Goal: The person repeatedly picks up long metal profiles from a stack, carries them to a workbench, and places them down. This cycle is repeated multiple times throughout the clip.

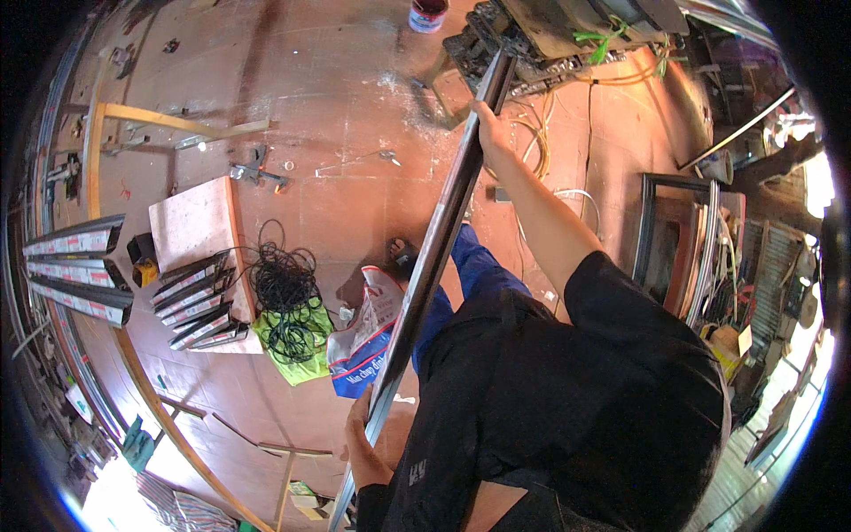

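Note:
A long dark metal profile bar (436, 248) with a lighter silvery edge runs diagonally across the view, from the machine at the top down past my body. My right hand (488, 131) grips it near its far end, with that arm stretched out. Lower down, my left hand (360, 436) is closed around the bar's near part, close to my body; some of its fingers are hidden. The far tip of the bar touches or overlaps the dark, greasy machine (483, 44); I cannot tell which.
Left of the bar lie a blue-and-white bag (359, 350), a tangle of black cord (285, 279) on a lime-green bag (306, 355), and cut profile pieces (199, 301) by a pale board (191, 222). A paint bucket (428, 16) stands at the top; frames (683, 230) lean at right.

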The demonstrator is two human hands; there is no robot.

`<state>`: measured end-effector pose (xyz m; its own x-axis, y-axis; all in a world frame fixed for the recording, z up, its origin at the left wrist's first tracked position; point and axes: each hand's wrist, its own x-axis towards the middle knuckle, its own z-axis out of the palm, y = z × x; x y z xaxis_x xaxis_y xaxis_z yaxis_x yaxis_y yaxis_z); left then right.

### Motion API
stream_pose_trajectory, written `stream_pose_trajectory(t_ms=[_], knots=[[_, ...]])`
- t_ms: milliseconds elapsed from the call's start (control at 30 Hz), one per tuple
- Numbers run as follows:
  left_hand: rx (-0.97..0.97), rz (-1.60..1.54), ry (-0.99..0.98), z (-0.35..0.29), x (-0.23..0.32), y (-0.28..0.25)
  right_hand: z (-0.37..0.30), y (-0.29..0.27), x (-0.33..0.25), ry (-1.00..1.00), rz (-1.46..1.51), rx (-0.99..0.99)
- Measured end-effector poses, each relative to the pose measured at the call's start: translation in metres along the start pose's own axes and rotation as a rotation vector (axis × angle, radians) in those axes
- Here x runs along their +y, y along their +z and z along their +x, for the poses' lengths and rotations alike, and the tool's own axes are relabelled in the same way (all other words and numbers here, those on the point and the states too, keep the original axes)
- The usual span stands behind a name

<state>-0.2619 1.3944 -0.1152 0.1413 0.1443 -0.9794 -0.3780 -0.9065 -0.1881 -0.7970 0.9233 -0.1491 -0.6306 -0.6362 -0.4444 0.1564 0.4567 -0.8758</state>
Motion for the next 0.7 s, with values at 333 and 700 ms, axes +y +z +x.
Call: stream_pose_trajectory(t_ms=[333, 700], knots=[[-0.151, -0.124, 0.109, 0.076, 0.016, -0.027, 0.039, -0.006, -0.025, 0.005, 0.064, -0.041], [-0.162, -0.194, 0.111, 0.039, 0.06, -0.021, 0.05, -0.003, -0.028, -0.011, 0.083, 0.073]])
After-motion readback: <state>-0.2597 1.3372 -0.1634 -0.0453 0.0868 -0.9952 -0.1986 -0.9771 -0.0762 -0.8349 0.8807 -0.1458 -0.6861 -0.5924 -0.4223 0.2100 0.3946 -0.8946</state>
